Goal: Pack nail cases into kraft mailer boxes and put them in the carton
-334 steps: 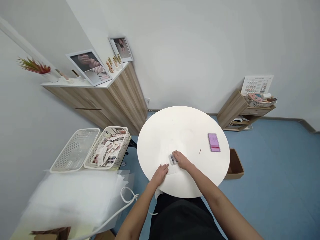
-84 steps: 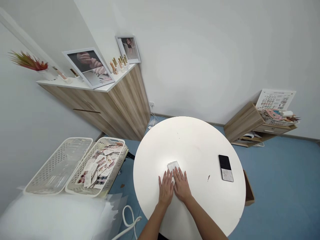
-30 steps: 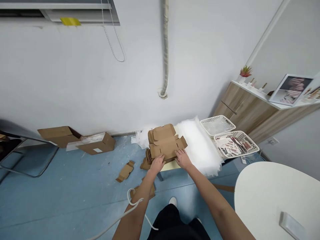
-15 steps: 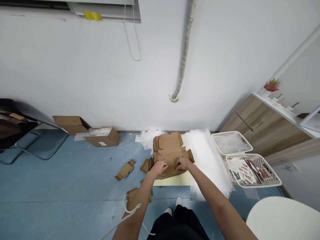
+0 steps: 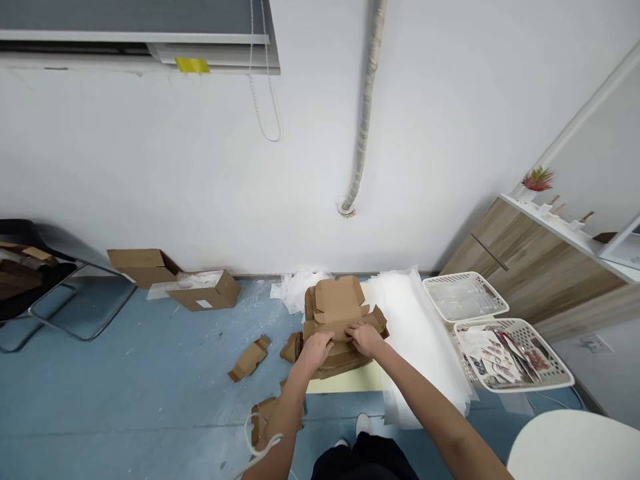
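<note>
A stack of flat brown cardboard box blanks (image 5: 336, 308) lies on a low pale yellow table (image 5: 345, 381) by the wall. My left hand (image 5: 316, 348) and my right hand (image 5: 366, 337) both rest on the near edge of the top blank, with fingers curled over it. The top blank looks slightly lifted at the near side. White foam sheets (image 5: 417, 333) lie right of the stack.
Two white baskets (image 5: 465, 298) stand to the right, one (image 5: 515, 343) holding several printed cards. Cardboard scraps (image 5: 249, 356) and open boxes (image 5: 203, 291) lie on the blue floor. A round white table (image 5: 575, 447) is at bottom right, a chair (image 5: 30, 280) at far left.
I turned from the round white table to the low table by the wall. My hands went from flat on a small packet to gripping the top cardboard blank, curling tighter over its near edge.
</note>
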A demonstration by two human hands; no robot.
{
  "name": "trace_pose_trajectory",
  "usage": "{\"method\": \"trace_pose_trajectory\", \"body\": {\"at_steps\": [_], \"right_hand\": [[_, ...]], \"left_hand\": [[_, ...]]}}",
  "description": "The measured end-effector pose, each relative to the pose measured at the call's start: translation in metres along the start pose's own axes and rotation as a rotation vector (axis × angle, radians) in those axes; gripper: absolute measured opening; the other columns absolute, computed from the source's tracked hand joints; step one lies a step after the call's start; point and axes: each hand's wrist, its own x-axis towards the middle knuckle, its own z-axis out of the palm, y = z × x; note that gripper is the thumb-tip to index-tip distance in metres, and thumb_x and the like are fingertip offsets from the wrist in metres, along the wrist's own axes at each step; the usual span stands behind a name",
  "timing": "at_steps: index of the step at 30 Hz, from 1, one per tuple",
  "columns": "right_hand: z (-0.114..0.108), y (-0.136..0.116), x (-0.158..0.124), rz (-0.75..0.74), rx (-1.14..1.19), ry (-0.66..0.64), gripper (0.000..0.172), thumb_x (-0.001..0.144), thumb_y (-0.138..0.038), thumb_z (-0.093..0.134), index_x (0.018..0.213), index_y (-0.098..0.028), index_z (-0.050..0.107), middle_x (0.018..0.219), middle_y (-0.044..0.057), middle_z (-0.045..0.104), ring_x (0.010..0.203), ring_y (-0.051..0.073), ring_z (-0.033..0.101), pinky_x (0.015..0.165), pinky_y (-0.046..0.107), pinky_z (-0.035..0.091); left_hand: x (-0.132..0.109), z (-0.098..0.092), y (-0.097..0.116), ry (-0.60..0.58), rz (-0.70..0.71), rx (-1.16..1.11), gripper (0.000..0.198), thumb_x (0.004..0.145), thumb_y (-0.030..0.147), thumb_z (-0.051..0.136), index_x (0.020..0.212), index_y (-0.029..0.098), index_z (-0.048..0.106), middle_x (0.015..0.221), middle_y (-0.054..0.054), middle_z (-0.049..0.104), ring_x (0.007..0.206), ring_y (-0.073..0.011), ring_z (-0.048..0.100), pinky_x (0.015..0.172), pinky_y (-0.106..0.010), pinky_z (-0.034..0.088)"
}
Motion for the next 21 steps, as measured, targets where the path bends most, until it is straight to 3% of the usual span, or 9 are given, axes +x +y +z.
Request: {"method": "trace_pose_trajectory", "body": {"at_steps": [3, 7, 11, 16, 21], "right_hand": [[-0.02, -0.002, -0.009, 0.059, 0.01, 0.07, 0.04, 0.089, -0.01, 0.04, 0.119, -0.02, 0.064, 0.111, 0.01, 0.07, 0.103, 0.022, 0.063, 0.087, 0.032, 0.046], [-0.045, -0.001, -0.033, 0.031, -0.034, 0.316, 0.046, 0.092, -0.009, 0.036, 0.13, -0.02, 0.058, 0.127, 0.009, 0.065, 0.118, 0.021, 0.057, 0.098, 0.033, 0.044], [-0.057, 0.006, -0.077, 0.041, -0.119, 0.563, 0.046, 0.093, -0.011, 0.039, 0.136, -0.019, 0.054, 0.132, 0.01, 0.062, 0.122, 0.021, 0.055, 0.105, 0.039, 0.042], [-0.054, 0.021, -0.167, 0.228, -0.241, 0.749, 0.048, 0.092, -0.008, 0.042, 0.137, -0.02, 0.052, 0.131, 0.009, 0.062, 0.122, 0.021, 0.055, 0.104, 0.039, 0.045], [-0.035, 0.027, -0.298, 0.525, -0.34, 0.782, 0.044, 0.093, -0.009, 0.043, 0.134, -0.02, 0.055, 0.129, 0.008, 0.064, 0.12, 0.021, 0.056, 0.104, 0.038, 0.044]], "left_hand": [[-0.001, -0.019, 0.018, 0.12, 0.072, 0.057, 0.024, 0.089, 0.013, 0.04, 0.088, 0.023, 0.062, 0.086, -0.004, 0.067, 0.086, -0.0219, 0.063, 0.083, -0.036, 0.047], [-0.005, -0.035, 0.048, 0.318, 0.242, 0.126, 0.033, 0.092, 0.013, 0.035, 0.1, 0.023, 0.065, 0.097, -0.005, 0.071, 0.094, -0.0213, 0.064, 0.107, -0.044, 0.038], [-0.013, -0.043, 0.091, 0.453, 0.43, 0.15, 0.033, 0.093, 0.013, 0.038, 0.113, 0.019, 0.063, 0.114, -0.008, 0.07, 0.106, -0.0217, 0.063, 0.104, -0.043, 0.045], [-0.017, -0.033, 0.16, 0.465, 0.677, 0.131, 0.032, 0.094, 0.013, 0.041, 0.116, 0.017, 0.063, 0.118, -0.009, 0.069, 0.111, -0.0219, 0.062, 0.104, -0.043, 0.046], [-0.02, 0.015, 0.245, 0.337, 0.97, 0.062, 0.039, 0.092, 0.009, 0.038, 0.123, 0.018, 0.06, 0.125, -0.008, 0.066, 0.117, -0.0199, 0.06, 0.108, -0.042, 0.043]]}}
